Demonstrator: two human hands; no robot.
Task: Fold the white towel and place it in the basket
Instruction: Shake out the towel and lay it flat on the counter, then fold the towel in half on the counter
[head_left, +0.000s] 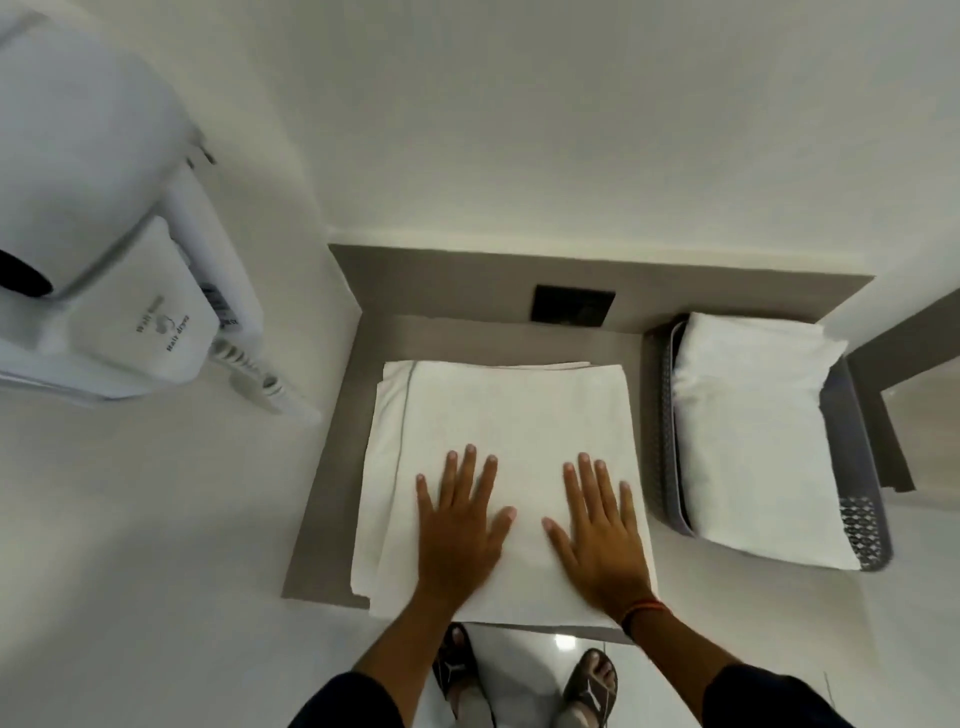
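Note:
A white towel (511, 421) lies folded into a rough square on a grey shelf (332, 467), with layered edges showing along its left side. My left hand (460, 525) and my right hand (597, 530) rest flat on its near half, palms down, fingers spread, holding nothing. To the right stands a grey perforated basket (662, 431) on the same shelf. Another folded white towel (753, 436) lies inside the basket and fills most of it.
A white wall-mounted hair dryer (104, 249) with a coiled cord hangs on the wall at the left. A dark socket plate (574, 305) sits in the shelf's back wall. My sandalled feet (524, 680) stand on a glossy floor below the shelf edge.

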